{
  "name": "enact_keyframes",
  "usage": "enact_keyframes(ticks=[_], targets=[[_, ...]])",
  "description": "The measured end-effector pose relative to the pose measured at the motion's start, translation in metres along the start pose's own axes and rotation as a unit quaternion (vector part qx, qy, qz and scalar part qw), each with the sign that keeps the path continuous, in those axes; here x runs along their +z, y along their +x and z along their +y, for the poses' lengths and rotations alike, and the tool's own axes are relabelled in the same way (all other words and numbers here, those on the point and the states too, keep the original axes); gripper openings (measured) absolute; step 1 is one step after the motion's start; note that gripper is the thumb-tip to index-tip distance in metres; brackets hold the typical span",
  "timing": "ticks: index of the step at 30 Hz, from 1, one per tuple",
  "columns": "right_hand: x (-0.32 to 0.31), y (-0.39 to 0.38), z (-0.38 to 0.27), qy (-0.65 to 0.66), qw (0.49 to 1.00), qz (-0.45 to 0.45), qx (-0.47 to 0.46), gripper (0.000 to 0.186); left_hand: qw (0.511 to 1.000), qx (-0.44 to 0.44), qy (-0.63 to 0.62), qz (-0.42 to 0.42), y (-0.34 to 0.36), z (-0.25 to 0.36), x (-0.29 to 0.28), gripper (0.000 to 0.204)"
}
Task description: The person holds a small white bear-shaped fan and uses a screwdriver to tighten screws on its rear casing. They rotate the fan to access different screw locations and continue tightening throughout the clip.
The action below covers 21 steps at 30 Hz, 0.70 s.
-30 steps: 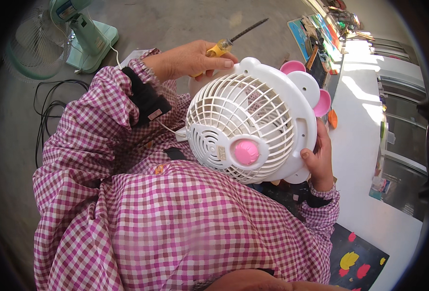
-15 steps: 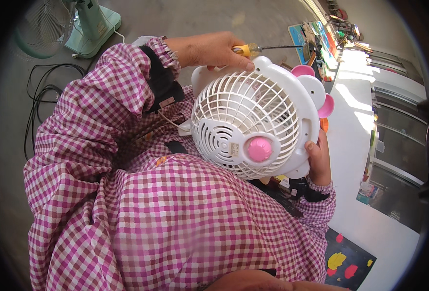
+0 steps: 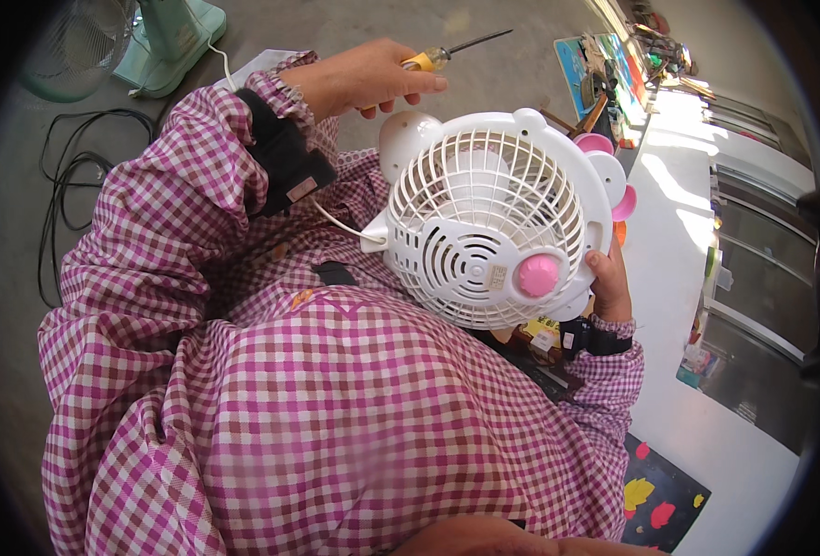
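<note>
Hands (image 3: 363, 78) (image 3: 612, 285) with screwdriver (image 3: 438, 57), white fan (image 3: 476, 269), grey floor (image 3: 289, 28)

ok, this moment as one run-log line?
left grip: screwdriver, clear of white fan | right grip: fan rim | white fan: back toward camera, pink knob showing | green fan: on floor

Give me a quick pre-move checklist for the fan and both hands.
1. Left hand gripping screwdriver: ok.
2. Screwdriver tip aimed at fan: not ok, points away.
3. Right hand on fan rim: ok, thumb over it.
4. Pink knob side facing camera: ok.
5. Cord unplugged: cannot tell, far end hidden.
6. Screws in the rim: cannot tell, too small.
</note>
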State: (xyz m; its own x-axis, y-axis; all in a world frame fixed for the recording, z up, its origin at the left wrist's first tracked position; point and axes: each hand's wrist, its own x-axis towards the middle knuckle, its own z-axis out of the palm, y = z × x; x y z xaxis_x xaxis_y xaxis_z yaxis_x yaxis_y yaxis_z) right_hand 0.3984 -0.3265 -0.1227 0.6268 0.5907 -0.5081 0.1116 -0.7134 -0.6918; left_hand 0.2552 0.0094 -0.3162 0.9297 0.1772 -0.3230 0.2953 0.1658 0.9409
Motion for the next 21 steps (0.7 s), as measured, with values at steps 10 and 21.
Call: enact_keyframes(ticks=[10, 21], targets=[[-0.014, 0.002, 0.021, 0.064, 0.998, 0.008, 0.012, 0.080, 0.982, -0.040, -0.111, -0.144, -0.001, -0.020, 0.003, 0.040], [-0.029, 0.047, -0.050, -0.041, 0.994, -0.100, 0.021, 0.070, 0.996, 0.083, -0.007, 0.011, -0.012, 0.032, -0.008, 0.040]])
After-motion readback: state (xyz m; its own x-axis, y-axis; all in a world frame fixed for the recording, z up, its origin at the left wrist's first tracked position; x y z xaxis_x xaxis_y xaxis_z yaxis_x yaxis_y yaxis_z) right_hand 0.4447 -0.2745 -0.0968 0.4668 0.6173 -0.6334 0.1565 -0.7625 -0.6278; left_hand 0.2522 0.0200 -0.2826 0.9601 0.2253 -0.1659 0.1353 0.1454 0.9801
